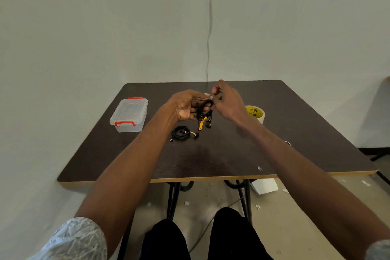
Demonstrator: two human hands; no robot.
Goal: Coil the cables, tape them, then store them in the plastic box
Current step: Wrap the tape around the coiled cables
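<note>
A: Two cables in play. One black coil [205, 110] is up off the table [232, 154], held between both hands, its yellow strap end [201, 125] dangling below. The second coil [182, 132] lies flat on the table just in front of the hands.

B: And the grip?

A: The left hand [185, 105] is curled around the held coil from its left side, fingers closed on the loops. The right hand [226, 101] sits at the coil's upper right, thumb and forefinger pinched on something small and pale at the top of the bundle. It looks like a bit of tape, though it's too small to be sure.

B: So he's at the taping step. What makes it go well?

A: The person should keep the left hand clamped so the loops don't spring apart, and draw the strip snug around the whole bundle with the right, pressing the end down onto itself.

B: Where's everything else?

A: The tape roll [255, 113] stands on the table just right of the right hand, partly behind the wrist. The plastic box [129, 114], lid shut with red clips, sits well off to the left of the left hand. Nothing is stored yet, as far as one can judge.
</note>
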